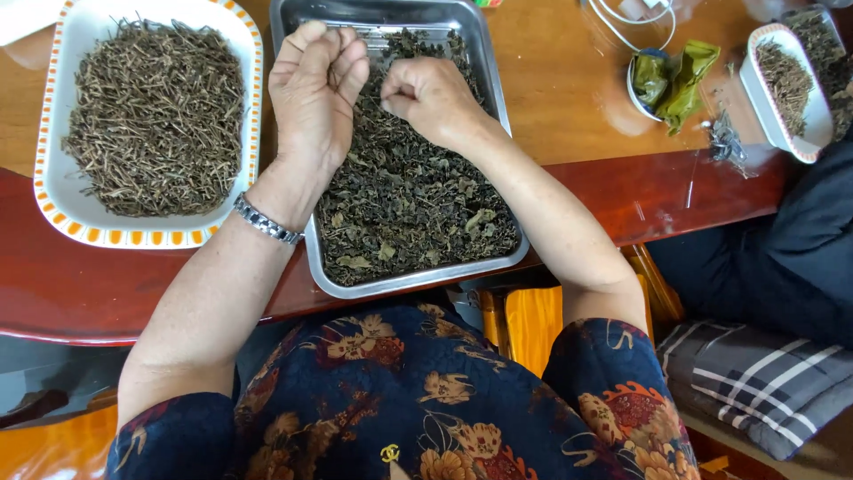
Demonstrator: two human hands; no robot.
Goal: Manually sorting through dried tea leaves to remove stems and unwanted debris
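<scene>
So we're looking straight down at a metal tray (498, 107) full of dried dark-green leaves (409, 196), sitting on a reddish wooden tabletop (586, 98) with its near end hanging a little over the edge. Both our hands are over the far half of the tray. The left hand (313, 93) lies palm down on the leaves, its fingers (330, 52) stretched out loosely and close together, not gripping anything we can see. The right hand (433, 98) is curled into a loose fist just beside it, fingertips pinched in toward the thumb; whether there's a bit of leaf in there we can't tell. There's a metal link watch band (265, 220) on the left wrist.

Left of the tray, just beside it, is a white dish with an orange patterned rim (53, 200), heaped with thin brown stems (155, 116). Over at the far right there's a smaller white dish (771, 124) with more dried bits, and near it a small bowl holding crumpled green wrappers (675, 80).
</scene>
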